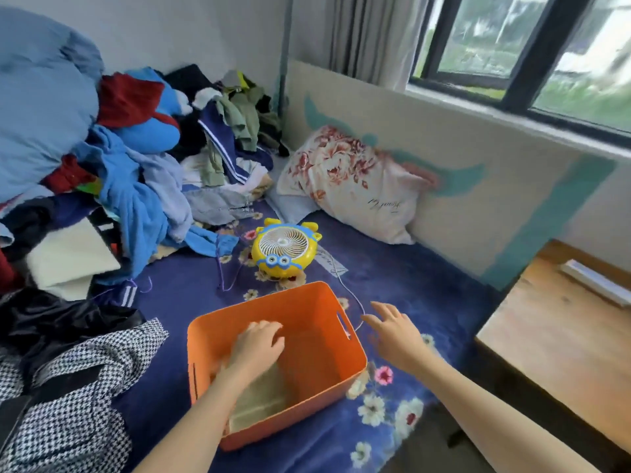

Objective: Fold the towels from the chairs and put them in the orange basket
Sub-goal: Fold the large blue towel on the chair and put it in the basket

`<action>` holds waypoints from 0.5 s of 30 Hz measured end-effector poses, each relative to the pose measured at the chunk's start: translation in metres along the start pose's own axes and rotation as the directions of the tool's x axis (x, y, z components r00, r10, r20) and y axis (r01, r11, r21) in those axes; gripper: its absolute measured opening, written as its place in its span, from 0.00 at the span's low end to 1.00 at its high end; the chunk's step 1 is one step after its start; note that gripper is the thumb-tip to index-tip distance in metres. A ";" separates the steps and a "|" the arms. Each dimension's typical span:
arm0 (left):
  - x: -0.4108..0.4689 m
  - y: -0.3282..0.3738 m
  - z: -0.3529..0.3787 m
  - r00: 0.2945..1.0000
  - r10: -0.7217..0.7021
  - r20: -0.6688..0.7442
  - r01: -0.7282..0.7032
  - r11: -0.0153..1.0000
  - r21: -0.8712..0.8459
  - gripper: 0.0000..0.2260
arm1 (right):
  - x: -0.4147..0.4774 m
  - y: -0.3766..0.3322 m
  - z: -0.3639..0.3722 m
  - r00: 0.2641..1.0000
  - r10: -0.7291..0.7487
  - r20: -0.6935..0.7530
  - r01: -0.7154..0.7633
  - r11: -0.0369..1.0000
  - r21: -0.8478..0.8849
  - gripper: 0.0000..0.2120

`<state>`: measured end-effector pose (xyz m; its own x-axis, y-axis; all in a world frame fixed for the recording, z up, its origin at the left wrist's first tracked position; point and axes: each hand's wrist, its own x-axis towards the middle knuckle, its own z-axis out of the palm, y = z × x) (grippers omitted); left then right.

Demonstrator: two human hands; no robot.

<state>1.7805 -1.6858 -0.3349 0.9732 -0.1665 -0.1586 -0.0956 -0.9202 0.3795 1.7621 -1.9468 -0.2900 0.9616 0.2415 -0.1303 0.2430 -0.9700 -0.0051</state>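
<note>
Clerk: Item one, nearest: houndstooth garment, crumpled, at the near-left corner of the bed. Black garment just behind it, touching.

Checker: Farther up that edge?

Clerk: Clothes pile, mixed blues, reds and olive, along the bed's left edge to the far-left corner. Blue duvet bunched at the pile's left.

Checker: Task items?

Clerk: Orange basket, upright, at the near edge of the bed, about the middle. One towel, pale, folded, inside the basket on its floor, toward the left wall.

Checker: Left hand?

Clerk: Left hand, inside the basket, palm down, fingers curled over the towel's far end, holding it.

Checker: Beyond the basket?

Clerk: Yellow toy fan, face up, behind the basket and apart from it. White cord runs across the bed from beside the fan to the basket's right side.

Checker: Right hand?

Clerk: Right hand, just right of the basket, above the bed, fingers spread wide, holding nothing. Fingertips near the cord; contact cannot be told.

Checker: Remainder?

Clerk: Floral pillow, far-right corner, leaning on the painted board. Wooden desk, off the bed's right edge.
</note>
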 end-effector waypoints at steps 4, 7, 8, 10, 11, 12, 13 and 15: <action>0.009 0.054 0.016 0.989 0.136 0.055 -0.135 0.991 -0.009 0.17 | -0.057 0.053 0.016 0.981 0.191 -0.019 -0.190 0.981 0.030 0.27; 0.011 0.102 0.031 0.966 0.245 0.078 -0.244 0.970 -0.019 0.16 | -0.105 0.086 0.021 0.946 0.321 -0.043 -0.321 0.947 0.017 0.27; 0.012 0.119 0.035 0.955 0.282 0.087 -0.281 0.959 -0.021 0.16 | -0.122 0.096 0.021 0.929 0.366 -0.062 -0.364 0.931 0.035 0.27; 0.012 0.156 0.046 0.931 0.344 0.120 -0.344 0.939 -0.028 0.16 | -0.157 0.117 0.026 0.889 0.456 -0.041 -0.451 0.888 0.088 0.27; 0.012 0.174 0.052 0.918 0.373 0.134 -0.371 0.928 -0.039 0.16 | -0.175 0.126 0.027 0.868 0.496 -0.024 -0.492 0.866 0.090 0.26; 0.013 0.183 0.053 0.914 0.382 0.137 -0.377 0.924 -0.062 0.16 | -0.186 0.128 0.023 0.861 0.509 -0.018 -0.505 0.857 0.102 0.24; 0.010 0.205 0.059 0.901 0.412 0.134 -0.402 0.911 -0.094 0.16 | -0.209 0.137 0.024 0.842 0.539 -0.006 -0.533 0.834 0.141 0.22; 0.001 0.257 0.079 0.879 0.460 0.125 -0.445 0.886 -0.130 0.15 | -0.268 0.157 0.026 0.774 0.633 -0.005 -0.620 0.760 0.194 0.21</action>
<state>1.7402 -1.9500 -0.3093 0.7854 -0.6139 -0.0789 -0.4907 -0.6953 0.5252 1.5394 -2.1640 -0.2813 0.8990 -0.4267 -0.0989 -0.4362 -0.8925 -0.1149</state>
